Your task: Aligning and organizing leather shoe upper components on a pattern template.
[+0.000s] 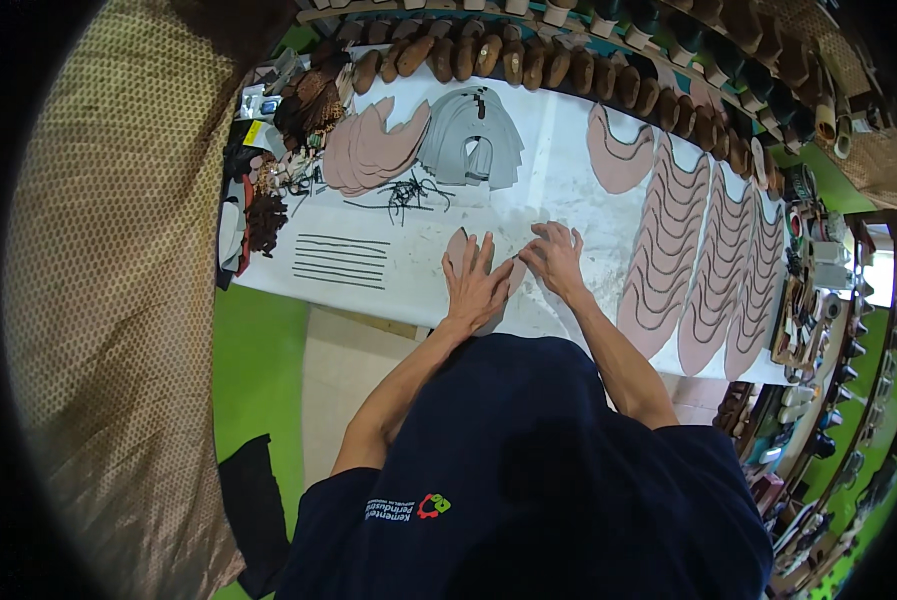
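Observation:
A pink U-shaped shoe-upper piece lies on the white table in front of me, mostly hidden under my left hand. My left hand rests flat on it with fingers spread. At the piece's right tip, my right hand pinches the end of a thin dark strip, its other fingers loosely raised. Most of that strip is covered by my hands. To the left, several dark strips lie in parallel rows.
Three columns of overlapping pink pieces with dark-trimmed curves cover the table's right side. Farther back lie plain pink pieces, grey pieces and tangled dark cords. Brown shoe lasts line the far edge; clutter fills the left end.

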